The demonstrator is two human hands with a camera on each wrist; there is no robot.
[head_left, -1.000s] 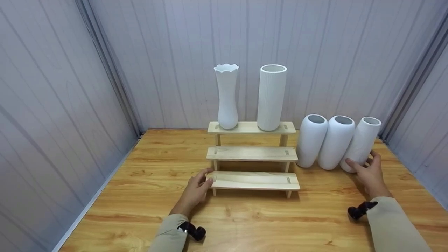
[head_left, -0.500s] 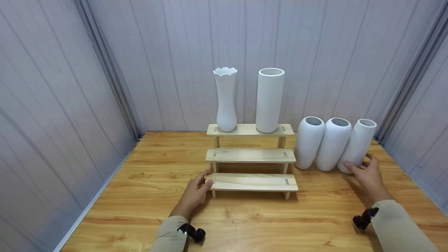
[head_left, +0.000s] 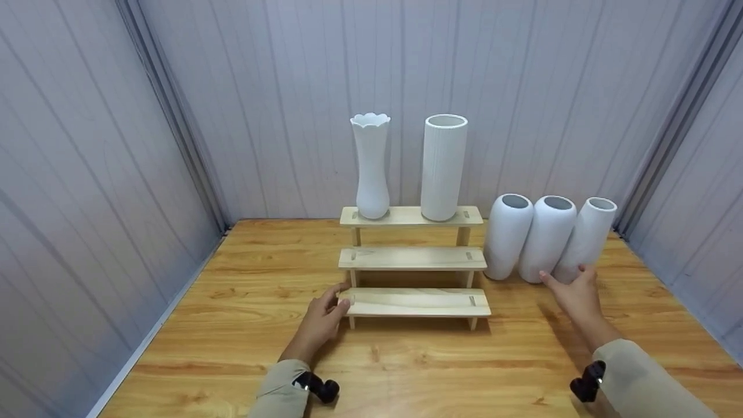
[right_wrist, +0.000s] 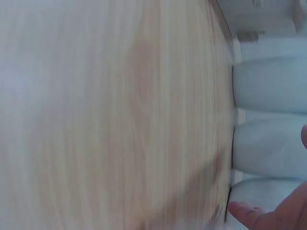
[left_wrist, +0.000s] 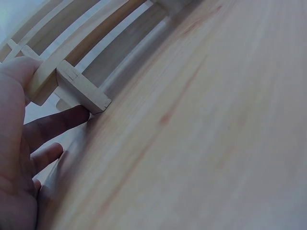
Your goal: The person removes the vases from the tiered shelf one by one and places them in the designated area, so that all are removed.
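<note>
My left hand [head_left: 318, 319] holds the left end of the bottom board of a three-tier wooden display stand [head_left: 412, 259]. In the left wrist view, its thumb lies at the board end and a finger touches the leg below. On the right stand three white vases in a row: a rounded one [head_left: 508, 238], a middle rounded one [head_left: 547, 238] and a tapered one [head_left: 589, 232]. My right hand [head_left: 580, 299] is in front of the last two, thumb by the middle vase's base and fingers by the tapered one, not curled round either; contact is unclear.
On the top tier stand a scalloped-rim white vase [head_left: 371, 168] and a straight cylindrical white vase [head_left: 444, 168]. Everything rests on a wood-grain table [head_left: 406, 371]. Panelled walls [head_left: 290, 104] enclose the back and both sides.
My right hand has moved left, from the tapered vase's right side to the front of it and the middle vase. The left hand stays at the stand; the head view shifts slightly.
</note>
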